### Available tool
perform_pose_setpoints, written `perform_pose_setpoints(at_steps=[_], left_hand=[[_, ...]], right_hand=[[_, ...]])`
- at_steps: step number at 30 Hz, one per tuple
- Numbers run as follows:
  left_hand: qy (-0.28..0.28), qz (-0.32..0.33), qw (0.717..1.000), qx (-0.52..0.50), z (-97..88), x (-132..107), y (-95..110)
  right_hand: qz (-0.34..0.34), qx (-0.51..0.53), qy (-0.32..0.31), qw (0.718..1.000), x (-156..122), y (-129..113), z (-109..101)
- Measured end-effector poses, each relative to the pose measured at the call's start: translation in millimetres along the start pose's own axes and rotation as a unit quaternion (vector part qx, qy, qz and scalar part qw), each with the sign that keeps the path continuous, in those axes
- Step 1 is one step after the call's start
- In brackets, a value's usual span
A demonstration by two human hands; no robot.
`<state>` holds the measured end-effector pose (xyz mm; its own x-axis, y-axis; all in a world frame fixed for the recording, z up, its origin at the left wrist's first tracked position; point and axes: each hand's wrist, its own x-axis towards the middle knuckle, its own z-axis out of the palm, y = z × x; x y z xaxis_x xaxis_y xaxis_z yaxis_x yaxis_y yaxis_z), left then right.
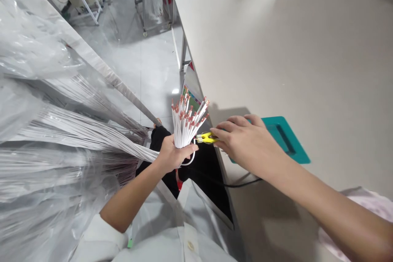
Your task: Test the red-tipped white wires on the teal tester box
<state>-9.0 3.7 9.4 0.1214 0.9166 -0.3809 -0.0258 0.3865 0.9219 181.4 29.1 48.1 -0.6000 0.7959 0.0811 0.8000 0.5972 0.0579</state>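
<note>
Now the left hand (175,153) grips a bunch of thin white wires with red-brown tips (185,133) near the middle, and the right hand (245,143) pinches a small bright-yellow tool with a pale end (208,137), at four o'clock from those tips. It should help to squeeze the bunch firmly and move the tool gently; no writing is clear enough to read.

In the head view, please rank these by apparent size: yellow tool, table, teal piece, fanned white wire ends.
Largest: table.
Middle: teal piece and fanned white wire ends; too close to rank, since the right hand partly hides the teal piece.
Smallest: yellow tool.
</note>
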Motion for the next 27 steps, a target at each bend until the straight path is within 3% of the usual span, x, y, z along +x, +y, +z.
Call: perform_pose_setpoints(at_steps=[8, 19, 27], left_hand=[[-0.005, 0.020, 1.000, 0.016, 3.0, 7.8, -9.5], [0.040, 0.075, 0.984, 0.158, 3.3, 9.3, -13.3], [0.072, 0.085, 0.976, 0.185, 3.2, 6.7, -18.7]], right_hand=[[-0.006, 0.021, -0.002, 1.000, 3.8, 3.1, 5.6], [-0.005, 0.025, -0.008, 1.000, 2.0, 4.8, 7.3], [-0.012, -0.012, -0.028, 0.999, 0.2, 1.8, 6.7]])
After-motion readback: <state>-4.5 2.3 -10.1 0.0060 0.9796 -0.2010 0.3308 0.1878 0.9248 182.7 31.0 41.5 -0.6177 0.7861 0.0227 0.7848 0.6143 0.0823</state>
